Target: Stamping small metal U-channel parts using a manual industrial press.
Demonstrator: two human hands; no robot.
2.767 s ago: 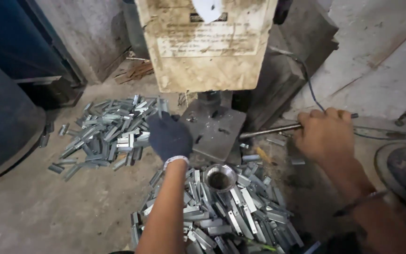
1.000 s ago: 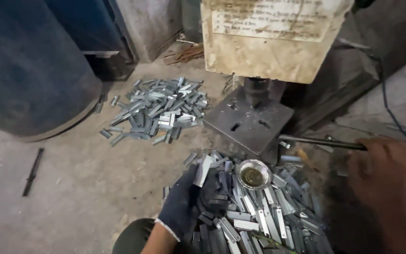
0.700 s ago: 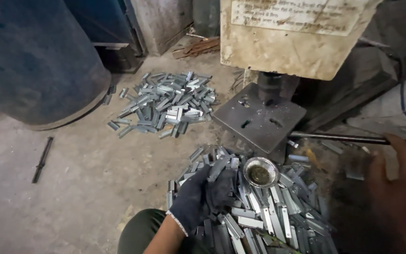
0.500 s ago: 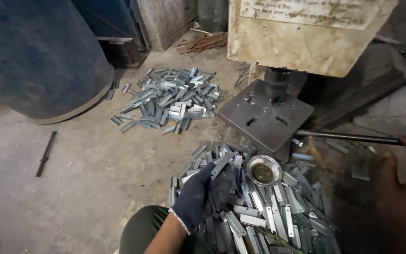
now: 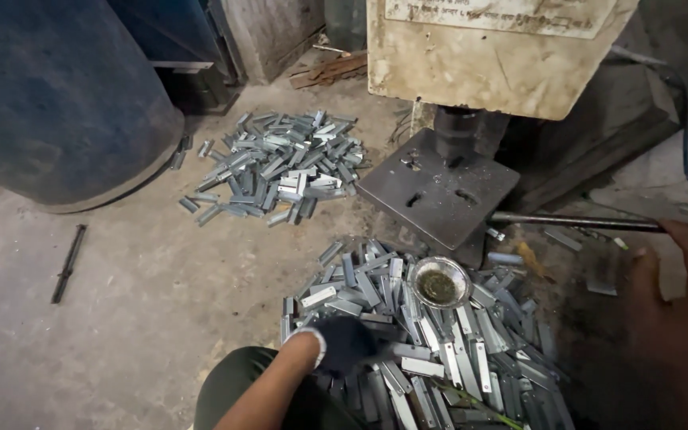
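The gloved left hand (image 5: 345,344) presses down on the near pile of metal strips (image 5: 431,342), fingers curled; whether it holds one, I cannot tell. The bare right hand (image 5: 682,295) touches the lever rod (image 5: 575,223), far right.

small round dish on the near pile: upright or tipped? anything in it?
Upright, not empty. The small metal dish sits rim-up on the near pile of metal strips, with a dark greenish residue across its bottom; what the residue is, cannot tell.
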